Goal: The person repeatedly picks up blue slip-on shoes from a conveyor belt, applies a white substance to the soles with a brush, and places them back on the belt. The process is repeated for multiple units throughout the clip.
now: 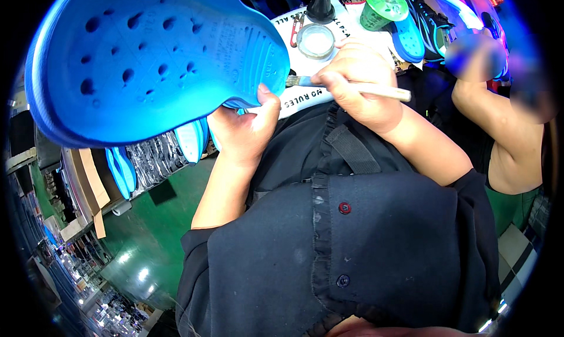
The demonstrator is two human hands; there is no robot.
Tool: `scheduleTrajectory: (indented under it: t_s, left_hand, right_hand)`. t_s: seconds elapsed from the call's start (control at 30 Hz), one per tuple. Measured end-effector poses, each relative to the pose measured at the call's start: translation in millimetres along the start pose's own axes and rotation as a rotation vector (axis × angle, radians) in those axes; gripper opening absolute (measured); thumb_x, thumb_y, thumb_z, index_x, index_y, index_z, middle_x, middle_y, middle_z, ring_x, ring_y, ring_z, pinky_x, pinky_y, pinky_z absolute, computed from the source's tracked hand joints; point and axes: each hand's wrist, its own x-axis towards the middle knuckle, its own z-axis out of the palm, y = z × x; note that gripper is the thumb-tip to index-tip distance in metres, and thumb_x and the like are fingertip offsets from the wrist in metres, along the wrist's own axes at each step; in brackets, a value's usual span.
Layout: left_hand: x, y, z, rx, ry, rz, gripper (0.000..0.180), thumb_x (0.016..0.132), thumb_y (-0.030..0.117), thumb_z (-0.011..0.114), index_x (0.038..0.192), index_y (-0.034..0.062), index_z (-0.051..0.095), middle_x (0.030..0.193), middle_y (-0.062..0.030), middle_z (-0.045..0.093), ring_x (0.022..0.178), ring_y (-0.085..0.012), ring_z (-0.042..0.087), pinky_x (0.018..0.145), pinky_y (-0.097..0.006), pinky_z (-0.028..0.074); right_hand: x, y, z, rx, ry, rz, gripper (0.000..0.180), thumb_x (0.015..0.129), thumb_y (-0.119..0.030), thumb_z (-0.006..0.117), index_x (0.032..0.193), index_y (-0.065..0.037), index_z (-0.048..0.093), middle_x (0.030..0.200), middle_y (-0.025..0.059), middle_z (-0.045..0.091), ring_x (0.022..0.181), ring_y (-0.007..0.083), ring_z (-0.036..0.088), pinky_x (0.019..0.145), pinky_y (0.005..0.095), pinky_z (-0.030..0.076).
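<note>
Head view: a person looks down at both bare hands, held up in front of a dark shirt.
Sole: a large blue shoe sole (158, 61) with round holes fills the upper left, its long axis running from lower left to upper right, underside toward the camera.
Left hand: left hand (244, 128) is below the sole's right end, its grip clamped on that edge, thumb up against the rim, forearm rising from below.
Right hand: right hand (358, 81) is just right of the sole, its grip closed around a brush (352, 88).
Brush: handle points right, nearly level; bristles point left and meet the sole's right edge, just above the left thumb.
Nearer hand: both are at the same end of the sole; its far end hangs free.
Table: table (346, 26) behind carries a small round dish (315, 41) and a green cup (383, 7).
Nearby: another person's arm (499, 131) at far right.
</note>
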Motion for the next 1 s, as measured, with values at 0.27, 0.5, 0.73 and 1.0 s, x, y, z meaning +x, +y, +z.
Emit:
scheduleTrajectory:
  t_s: [0.27, 0.5, 0.73, 1.0]
  left_hand:
    - [12, 5, -1, -0.065, 0.089, 0.006, 0.049, 0.071, -0.004, 0.066, 0.114, -0.0024, 0.041, 0.104, -0.0134, 0.056, 0.092, -0.0195, 0.057, 0.084, -0.031, 0.045]
    - [70, 82, -40, -0.538, -0.117, -0.442, 0.066, 0.077, 0.005, 0.064, 0.132, -0.0042, 0.03, 0.115, -0.017, 0.054, 0.104, -0.0258, 0.057, 0.09, -0.037, 0.047]
    - [187, 149, 87, -0.835, -0.922, -0.533, 0.072, 0.07, 0.019, 0.072, 0.128, -0.0069, 0.037, 0.089, -0.0127, 0.061, 0.045, -0.0095, 0.055, 0.035, -0.019, 0.042]
    - [373, 203, 278, -1.276, -0.454, -0.502, 0.081, 0.081, -0.001, 0.064, 0.139, -0.0048, 0.008, 0.103, -0.0264, 0.055, 0.087, -0.0322, 0.064, 0.076, -0.035, 0.058]
  right_hand:
    - [-9, -2, -17, -0.057, 0.027, 0.141, 0.016, 0.079, -0.008, 0.062, 0.064, -0.004, 0.063, 0.062, 0.0064, 0.06, 0.059, 0.0232, 0.055, 0.059, 0.0346, 0.041]
    - [-33, 9, -38, -0.157, 0.104, 0.215, 0.019, 0.085, -0.011, 0.058, 0.068, -0.007, 0.063, 0.066, 0.0073, 0.059, 0.065, 0.0258, 0.056, 0.063, 0.0355, 0.043]
    - [-66, 32, -81, -0.107, 0.281, 0.281, 0.021, 0.083, -0.014, 0.062, 0.064, -0.008, 0.065, 0.06, 0.0081, 0.058, 0.061, 0.0268, 0.057, 0.064, 0.0355, 0.043]
    - [-75, 28, -128, -0.151, 0.24, 0.436, 0.023, 0.085, -0.015, 0.06, 0.065, -0.005, 0.065, 0.062, 0.009, 0.061, 0.06, 0.0283, 0.057, 0.061, 0.0381, 0.043]
